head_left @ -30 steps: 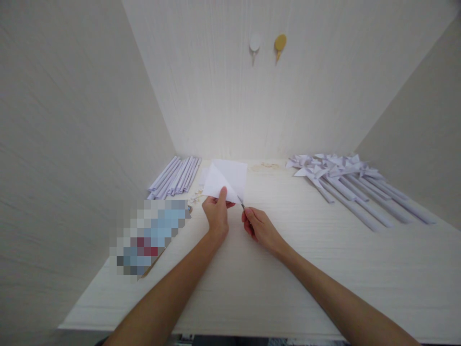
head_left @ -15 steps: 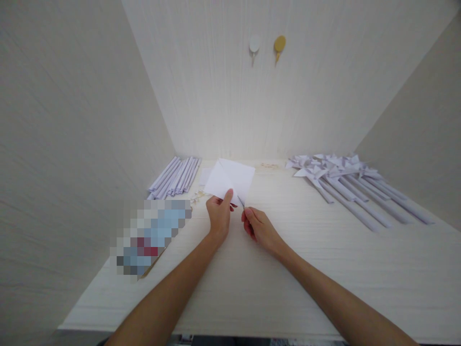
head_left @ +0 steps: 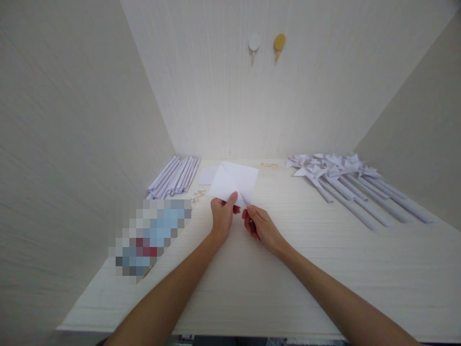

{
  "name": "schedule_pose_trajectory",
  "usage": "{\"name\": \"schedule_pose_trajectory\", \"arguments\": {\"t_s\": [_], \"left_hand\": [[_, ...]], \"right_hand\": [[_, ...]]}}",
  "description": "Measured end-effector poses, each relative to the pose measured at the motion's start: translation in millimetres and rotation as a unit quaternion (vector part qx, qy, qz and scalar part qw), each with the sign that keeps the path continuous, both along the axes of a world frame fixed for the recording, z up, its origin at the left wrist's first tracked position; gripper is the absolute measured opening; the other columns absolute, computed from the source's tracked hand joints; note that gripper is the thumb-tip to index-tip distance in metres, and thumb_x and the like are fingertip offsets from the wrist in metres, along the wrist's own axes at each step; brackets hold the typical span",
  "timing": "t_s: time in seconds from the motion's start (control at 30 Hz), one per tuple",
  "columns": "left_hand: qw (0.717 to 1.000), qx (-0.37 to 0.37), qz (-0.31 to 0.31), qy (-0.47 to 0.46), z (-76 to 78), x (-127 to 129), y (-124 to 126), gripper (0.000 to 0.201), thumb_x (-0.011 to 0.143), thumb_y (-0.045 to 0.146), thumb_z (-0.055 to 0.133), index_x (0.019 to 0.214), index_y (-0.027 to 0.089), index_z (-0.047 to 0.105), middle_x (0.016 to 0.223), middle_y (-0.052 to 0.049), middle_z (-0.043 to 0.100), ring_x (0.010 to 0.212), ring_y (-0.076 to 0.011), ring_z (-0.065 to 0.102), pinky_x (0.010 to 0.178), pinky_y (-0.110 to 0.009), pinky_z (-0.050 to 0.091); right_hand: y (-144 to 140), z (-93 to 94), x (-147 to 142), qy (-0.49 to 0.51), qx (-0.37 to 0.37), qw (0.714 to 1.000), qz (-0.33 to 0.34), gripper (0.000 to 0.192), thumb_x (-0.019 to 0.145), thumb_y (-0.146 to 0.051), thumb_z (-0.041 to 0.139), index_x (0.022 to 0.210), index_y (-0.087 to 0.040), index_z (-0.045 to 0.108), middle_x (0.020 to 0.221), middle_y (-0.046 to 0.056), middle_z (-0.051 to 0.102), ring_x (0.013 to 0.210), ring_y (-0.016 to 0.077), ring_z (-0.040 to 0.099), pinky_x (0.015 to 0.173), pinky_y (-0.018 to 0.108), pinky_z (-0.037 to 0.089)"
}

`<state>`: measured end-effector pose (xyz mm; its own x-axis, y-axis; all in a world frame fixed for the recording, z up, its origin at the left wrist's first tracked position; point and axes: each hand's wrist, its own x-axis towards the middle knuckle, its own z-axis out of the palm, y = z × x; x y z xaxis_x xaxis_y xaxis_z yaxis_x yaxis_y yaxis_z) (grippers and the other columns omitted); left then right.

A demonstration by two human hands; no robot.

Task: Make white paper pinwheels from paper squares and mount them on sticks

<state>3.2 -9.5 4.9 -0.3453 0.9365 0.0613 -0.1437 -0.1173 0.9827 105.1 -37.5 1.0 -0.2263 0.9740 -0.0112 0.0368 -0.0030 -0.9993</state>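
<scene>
A white square paper (head_left: 230, 180) with crease lines is held above the table by my left hand (head_left: 222, 218), thumb on top and fingers beneath its near edge. My right hand (head_left: 262, 226) is closed around a thin-bladed metal tool (head_left: 244, 199). The slim blade lies over the paper's near right part, pointing up and left. Its handle is mostly hidden in my fingers, so its exact kind is unclear. Behind the held sheet, to its left, more flat white paper (head_left: 206, 176) rests on the table.
Rolled white paper tubes (head_left: 176, 177) lie at back left. Several paper pinwheels on tube sticks (head_left: 338, 180) are heaped at right. Small pale pieces (head_left: 199, 194) sit near the tubes. A pixelated item (head_left: 158, 233) is at left. Walls enclose the table (head_left: 306, 288); a yellow hook (head_left: 280, 42) hangs behind.
The paper and my left hand have shifted slightly right and toward me. The blade in my right hand now shows more over the sheet.
</scene>
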Motion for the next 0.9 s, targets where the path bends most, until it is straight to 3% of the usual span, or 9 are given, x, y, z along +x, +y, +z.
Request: {"name": "schedule_pose_trajectory", "arguments": {"t_s": [0.9], "left_hand": [[0.999,0.004,-0.014,-0.028,1.4,0.8,-0.8,0.026,0.058,0.031,0.062,0.044,0.012,0.051,0.035,0.003,0.048,0.032,-0.0080,0.043,0.035,-0.020,0.032]], "right_hand": [[0.5,1.1,0.6,0.022,-0.016,1.000,0.012,0.033,0.081,-0.042,0.033,0.060,-0.018,0.041,0.039,-0.007,0.039,0.029,0.0042,0.030,0.028,0.017,0.020]]}}
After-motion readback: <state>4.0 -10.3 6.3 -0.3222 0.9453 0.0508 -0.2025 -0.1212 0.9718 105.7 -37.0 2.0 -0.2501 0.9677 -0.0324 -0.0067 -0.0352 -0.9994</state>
